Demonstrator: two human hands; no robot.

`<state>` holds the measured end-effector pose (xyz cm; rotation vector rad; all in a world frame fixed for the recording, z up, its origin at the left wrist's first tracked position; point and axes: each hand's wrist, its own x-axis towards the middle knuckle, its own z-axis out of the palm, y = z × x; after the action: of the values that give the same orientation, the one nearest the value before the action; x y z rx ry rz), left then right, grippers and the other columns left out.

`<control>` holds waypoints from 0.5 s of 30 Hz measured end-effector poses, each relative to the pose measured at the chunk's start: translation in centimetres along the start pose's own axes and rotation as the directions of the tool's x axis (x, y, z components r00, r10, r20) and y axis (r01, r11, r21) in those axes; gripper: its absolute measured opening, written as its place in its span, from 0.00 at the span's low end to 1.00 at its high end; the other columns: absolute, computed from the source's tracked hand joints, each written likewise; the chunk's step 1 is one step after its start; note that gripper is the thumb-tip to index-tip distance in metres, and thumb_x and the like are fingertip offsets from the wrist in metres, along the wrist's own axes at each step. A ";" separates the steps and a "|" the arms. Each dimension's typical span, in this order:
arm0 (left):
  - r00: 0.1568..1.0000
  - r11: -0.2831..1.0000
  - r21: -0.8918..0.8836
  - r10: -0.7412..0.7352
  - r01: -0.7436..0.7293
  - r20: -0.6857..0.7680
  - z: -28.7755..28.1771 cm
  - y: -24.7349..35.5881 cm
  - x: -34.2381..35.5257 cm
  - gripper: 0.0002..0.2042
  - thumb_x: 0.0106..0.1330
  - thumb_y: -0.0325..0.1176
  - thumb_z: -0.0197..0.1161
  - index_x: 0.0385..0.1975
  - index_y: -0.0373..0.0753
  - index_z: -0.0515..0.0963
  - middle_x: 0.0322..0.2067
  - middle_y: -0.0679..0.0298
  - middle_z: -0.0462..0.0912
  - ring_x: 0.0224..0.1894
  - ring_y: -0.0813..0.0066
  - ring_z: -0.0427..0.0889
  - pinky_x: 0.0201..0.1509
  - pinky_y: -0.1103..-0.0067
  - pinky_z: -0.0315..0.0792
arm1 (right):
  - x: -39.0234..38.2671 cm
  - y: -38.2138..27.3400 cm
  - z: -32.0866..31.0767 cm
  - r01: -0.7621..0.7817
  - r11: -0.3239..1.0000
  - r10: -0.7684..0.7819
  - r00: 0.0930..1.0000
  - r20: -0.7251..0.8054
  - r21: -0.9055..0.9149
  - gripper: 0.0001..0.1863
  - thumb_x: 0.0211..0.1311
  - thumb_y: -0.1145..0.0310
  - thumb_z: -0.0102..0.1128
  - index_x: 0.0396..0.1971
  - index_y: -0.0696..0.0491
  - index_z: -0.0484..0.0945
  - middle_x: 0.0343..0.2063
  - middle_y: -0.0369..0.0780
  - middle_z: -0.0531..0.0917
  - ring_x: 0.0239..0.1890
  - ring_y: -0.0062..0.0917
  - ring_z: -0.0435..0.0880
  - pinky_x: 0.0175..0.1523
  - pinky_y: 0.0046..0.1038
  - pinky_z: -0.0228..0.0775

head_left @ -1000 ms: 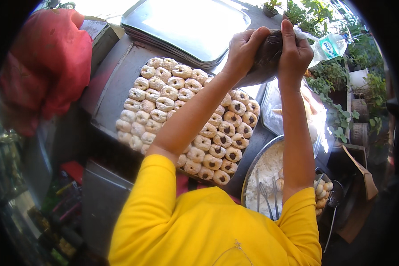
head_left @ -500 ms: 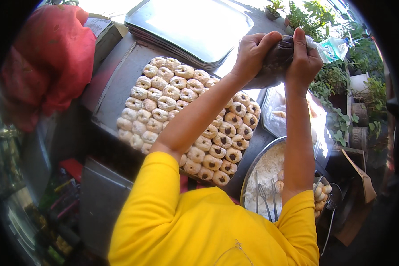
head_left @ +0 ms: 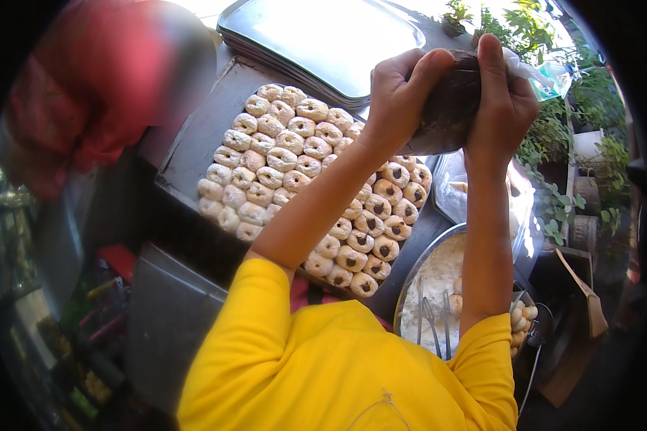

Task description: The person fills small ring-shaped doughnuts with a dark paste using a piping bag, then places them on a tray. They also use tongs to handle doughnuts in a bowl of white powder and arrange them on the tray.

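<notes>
My left hand (head_left: 399, 97) and my right hand (head_left: 503, 104) are both closed around a dark, filled plastic piping bag (head_left: 449, 108), held up above the far right corner of a metal tray (head_left: 198, 144). The bag's clear twisted top (head_left: 535, 72) sticks out past my right hand. The tray holds several rows of sugar-coated doughnuts (head_left: 287, 158). Those near the right end show dark filling spots (head_left: 381, 223). My left forearm crosses over the tray and hides part of the rows.
A stack of empty metal trays (head_left: 323, 36) lies beyond the doughnuts. A round metal bowl (head_left: 410, 280) of white powder with tongs sits at lower right, plain dough balls (head_left: 521, 320) beside it. A person in red (head_left: 101, 93) stands at left. Potted plants (head_left: 553, 144) line the right.
Both hands have stayed on the bag and drifted slightly to the right and down. The left thumb now presses over the bag's top.
</notes>
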<state>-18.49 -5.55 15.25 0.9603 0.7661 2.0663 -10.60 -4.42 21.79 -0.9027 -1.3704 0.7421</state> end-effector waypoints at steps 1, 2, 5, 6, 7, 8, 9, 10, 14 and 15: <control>1.000 0.998 -0.068 -0.008 0.006 -0.030 -0.5 0.2 -0.4 0.18 0.59 0.45 0.55 0.19 0.33 0.74 0.14 0.69 0.71 0.19 0.87 0.65 0.23 0.86 0.62 | -0.6 -0.2 0.5 -0.002 1.000 0.002 1.000 0.027 0.014 0.14 0.51 0.60 0.61 0.21 0.58 0.78 0.18 0.32 0.77 0.19 0.10 0.71 0.26 0.13 0.61; 0.998 0.990 -0.138 -0.017 0.009 -0.057 -1.0 0.2 -0.9 0.18 0.59 0.44 0.54 0.18 0.33 0.74 0.14 0.70 0.70 0.19 0.87 0.65 0.23 0.86 0.62 | -1.1 -0.2 1.0 0.012 1.000 -0.013 0.996 0.085 0.007 0.15 0.51 0.60 0.61 0.21 0.58 0.78 0.17 0.32 0.77 0.19 0.10 0.70 0.25 0.13 0.61; 0.992 0.974 -0.226 0.002 -0.030 -0.123 -2.8 -0.5 -2.2 0.19 0.61 0.46 0.52 0.17 0.36 0.69 0.15 0.72 0.68 0.20 0.89 0.63 0.23 0.88 0.61 | -2.7 0.3 2.2 0.027 0.997 -0.010 0.974 0.225 -0.071 0.15 0.52 0.60 0.61 0.20 0.59 0.78 0.15 0.31 0.76 0.18 0.09 0.68 0.24 0.14 0.59; 0.988 0.962 -0.267 0.021 -0.062 -0.154 -3.4 -0.9 -2.6 0.20 0.61 0.47 0.52 0.17 0.36 0.69 0.16 0.72 0.69 0.20 0.89 0.63 0.23 0.89 0.61 | -3.1 0.7 2.7 0.109 0.985 -0.070 0.961 0.267 -0.137 0.14 0.52 0.62 0.60 0.21 0.60 0.78 0.14 0.31 0.75 0.18 0.10 0.68 0.24 0.15 0.60; 0.986 0.958 -0.279 0.012 -0.059 -0.169 -4.0 -1.3 -2.9 0.21 0.60 0.49 0.52 0.18 0.36 0.68 0.17 0.72 0.70 0.20 0.89 0.64 0.23 0.89 0.62 | -3.4 1.1 3.1 0.189 0.972 -0.137 0.939 0.316 -0.141 0.14 0.52 0.62 0.60 0.22 0.60 0.78 0.14 0.32 0.76 0.18 0.11 0.68 0.25 0.16 0.60; 0.987 0.958 -0.280 0.011 -0.056 -0.160 -4.6 -1.7 -3.2 0.21 0.61 0.51 0.49 0.23 0.34 0.69 0.21 0.69 0.72 0.23 0.86 0.69 0.26 0.88 0.66 | -3.7 1.5 3.4 0.269 0.953 -0.202 0.909 0.364 -0.141 0.13 0.52 0.63 0.60 0.22 0.60 0.78 0.14 0.33 0.76 0.18 0.12 0.68 0.25 0.16 0.61; 0.989 0.953 -0.299 0.008 -0.053 -0.150 -5.2 -1.9 -3.3 0.23 0.62 0.52 0.46 0.28 0.33 0.71 0.24 0.66 0.75 0.26 0.82 0.73 0.29 0.86 0.70 | -4.0 1.9 3.7 0.304 0.940 -0.229 0.900 0.371 -0.156 0.12 0.51 0.65 0.60 0.22 0.61 0.78 0.14 0.36 0.76 0.17 0.13 0.69 0.25 0.18 0.62; 0.992 0.971 -0.235 0.005 -0.035 -0.128 -5.6 -2.1 -3.4 0.26 0.63 0.53 0.42 0.32 0.31 0.73 0.27 0.63 0.77 0.28 0.79 0.78 0.31 0.84 0.75 | -4.2 2.1 3.8 0.317 0.935 -0.240 0.895 0.375 -0.158 0.12 0.51 0.65 0.60 0.22 0.61 0.78 0.14 0.36 0.76 0.17 0.13 0.69 0.25 0.18 0.62; 0.959 0.927 -0.373 -0.075 -0.034 -0.274 -4.8 -2.3 -3.9 0.22 0.59 0.51 0.53 0.17 0.36 0.68 0.17 0.72 0.70 0.20 0.89 0.66 0.23 0.89 0.64 | -4.5 2.2 4.0 0.352 0.924 -0.280 0.887 0.367 -0.147 0.13 0.52 0.65 0.60 0.19 0.61 0.77 0.13 0.35 0.76 0.17 0.13 0.68 0.25 0.18 0.62; 0.963 0.931 -0.364 -0.062 -0.039 -0.262 -4.7 -2.0 -3.8 0.22 0.59 0.51 0.53 0.17 0.36 0.68 0.17 0.72 0.70 0.20 0.89 0.66 0.23 0.89 0.64 | -4.4 2.0 4.0 0.341 0.930 -0.275 0.892 0.358 -0.135 0.14 0.52 0.65 0.60 0.19 0.61 0.77 0.13 0.35 0.75 0.17 0.13 0.68 0.24 0.18 0.62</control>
<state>-19.83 -8.42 9.71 0.4709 0.4869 2.2524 -14.81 -6.92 17.84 -0.7005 -1.8653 0.5330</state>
